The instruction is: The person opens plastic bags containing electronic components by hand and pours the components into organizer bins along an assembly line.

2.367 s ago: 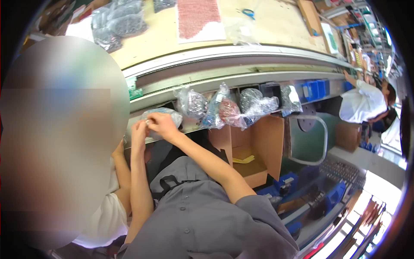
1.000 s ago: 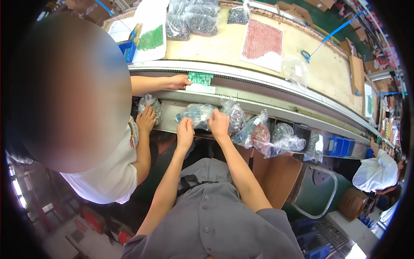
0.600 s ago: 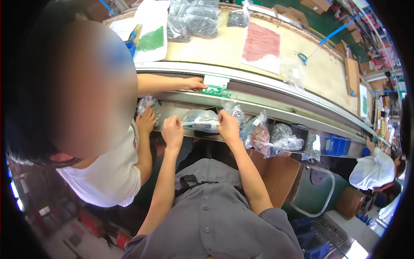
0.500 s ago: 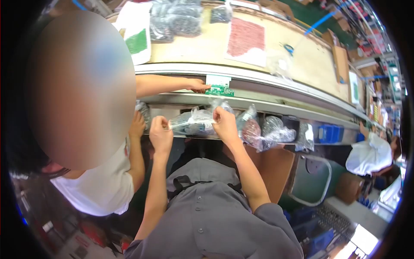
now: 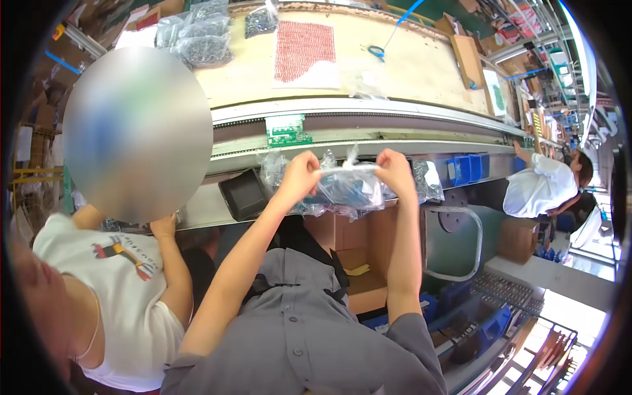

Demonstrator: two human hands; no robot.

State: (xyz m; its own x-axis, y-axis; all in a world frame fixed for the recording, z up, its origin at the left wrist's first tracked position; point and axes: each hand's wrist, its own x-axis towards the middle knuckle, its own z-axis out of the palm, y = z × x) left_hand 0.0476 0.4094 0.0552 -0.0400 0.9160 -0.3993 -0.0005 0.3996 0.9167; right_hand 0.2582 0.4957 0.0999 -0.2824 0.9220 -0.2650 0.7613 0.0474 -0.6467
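Note:
A clear plastic bag (image 5: 352,189) with dark and bluish contents is stretched between my two hands above the parts ledge. The fingers of my left hand (image 5: 301,176) pinch the left end of its twisted top edge. My right hand (image 5: 396,174) grips the right end of that same edge. Just left of my left hand, another clear bag (image 5: 271,166) lies beside a tilted black bin (image 5: 243,193). A green circuit board (image 5: 287,131) sits on the conveyor rail behind my hands.
A co-worker in a white shirt (image 5: 125,283) is close on my left. Blue bins (image 5: 467,169) and a bagged lot (image 5: 429,181) stand on the right. The worktable (image 5: 395,72) holds a red-printed sheet (image 5: 305,52) and several bags. Below is a cardboard box (image 5: 359,263).
My view has turned to the right. Both hands have carried the plastic bag rightward along the ledge, its top now pulled taut. The co-worker's hand has left the circuit board.

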